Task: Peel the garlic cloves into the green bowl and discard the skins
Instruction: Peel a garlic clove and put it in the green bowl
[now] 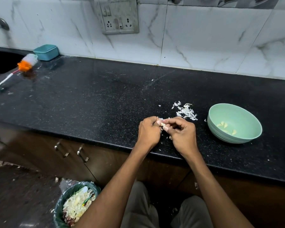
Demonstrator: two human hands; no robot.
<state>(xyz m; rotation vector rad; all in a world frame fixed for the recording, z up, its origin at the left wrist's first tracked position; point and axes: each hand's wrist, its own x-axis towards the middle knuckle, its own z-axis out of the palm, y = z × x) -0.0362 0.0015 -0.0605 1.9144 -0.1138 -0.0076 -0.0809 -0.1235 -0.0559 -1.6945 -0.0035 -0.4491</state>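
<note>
The garlic clove (162, 124), pinched between the curled fingers of the left hand (149, 131) and right hand (182, 134), lies with the green bowl (234, 123) at 3 o'clock, nearer the right hand.

No legible text — anywhere

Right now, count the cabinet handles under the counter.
2: one handle on the left door, the other handle just right of it; the arms may hide more.
</note>
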